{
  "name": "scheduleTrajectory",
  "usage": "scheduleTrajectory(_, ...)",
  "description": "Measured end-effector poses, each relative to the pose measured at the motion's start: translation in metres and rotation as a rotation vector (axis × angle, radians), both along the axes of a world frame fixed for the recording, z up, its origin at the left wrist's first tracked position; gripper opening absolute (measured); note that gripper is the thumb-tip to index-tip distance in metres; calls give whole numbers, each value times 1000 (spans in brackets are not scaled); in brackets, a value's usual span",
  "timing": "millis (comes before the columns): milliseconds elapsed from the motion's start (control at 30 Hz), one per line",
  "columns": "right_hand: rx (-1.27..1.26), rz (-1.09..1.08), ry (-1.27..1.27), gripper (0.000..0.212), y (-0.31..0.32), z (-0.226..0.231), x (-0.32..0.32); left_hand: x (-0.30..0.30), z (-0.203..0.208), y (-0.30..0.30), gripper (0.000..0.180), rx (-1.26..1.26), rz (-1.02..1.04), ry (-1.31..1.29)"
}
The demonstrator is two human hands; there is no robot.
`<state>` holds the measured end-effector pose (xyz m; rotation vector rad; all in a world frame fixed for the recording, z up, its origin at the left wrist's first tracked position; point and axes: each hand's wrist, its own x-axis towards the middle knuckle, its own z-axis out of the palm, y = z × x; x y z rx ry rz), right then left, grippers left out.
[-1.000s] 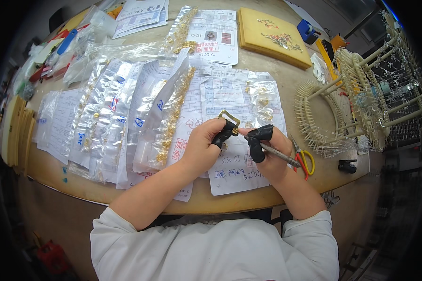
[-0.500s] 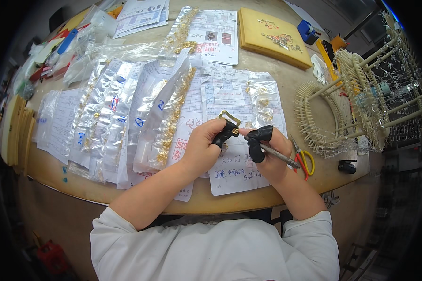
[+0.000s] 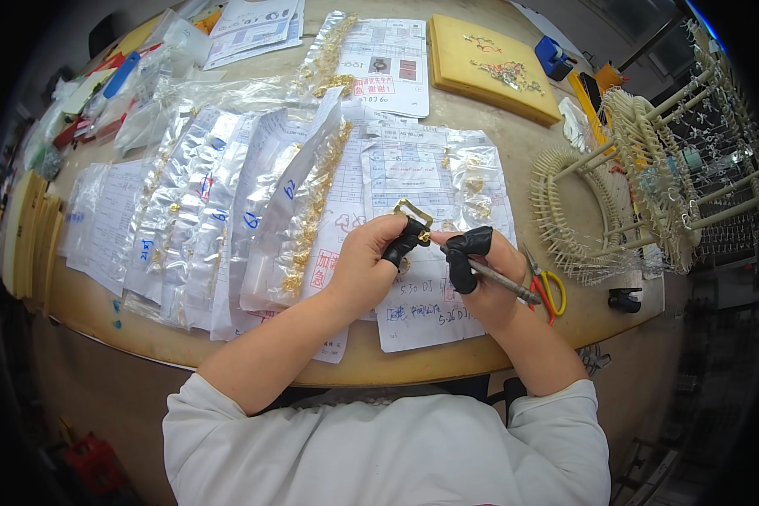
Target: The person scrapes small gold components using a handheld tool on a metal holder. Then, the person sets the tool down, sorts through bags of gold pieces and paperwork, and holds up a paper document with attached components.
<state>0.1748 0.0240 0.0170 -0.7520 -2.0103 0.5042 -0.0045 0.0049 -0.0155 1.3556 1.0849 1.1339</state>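
My left hand [image 3: 378,246], with black covers on thumb and forefinger, pinches a small gold jewelry piece [image 3: 425,237]. A gold-coloured angular metal frame [image 3: 415,209] juts out beyond those fingers; whether it joins the small piece, I cannot tell. In my right hand [image 3: 491,268], its fingertips also covered in black, lies a slim grey pen-shaped tool [image 3: 506,282]. Its tip points left at the gold piece, and the fingers partly hide it. Both hands are above printed sheets [image 3: 413,329] with handwriting.
Clear bags of gold pieces [image 3: 312,211] lie over papers on the left. Scissors with red and yellow handles [image 3: 551,291] rest beside my right wrist. A beige hooked rack [image 3: 607,194] stands at right; a yellow board [image 3: 493,67] with small metal pieces lies at the back.
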Motion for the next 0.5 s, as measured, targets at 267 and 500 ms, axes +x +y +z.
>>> scheduleTrajectory(267,-41,28,10,7,-1,-1,2,0,-2,0,42,-2,10,7)
scheduleTrajectory(500,-32,-4,56,8,-1,-2,-2,0,-2,0,44,-12,2,-18)
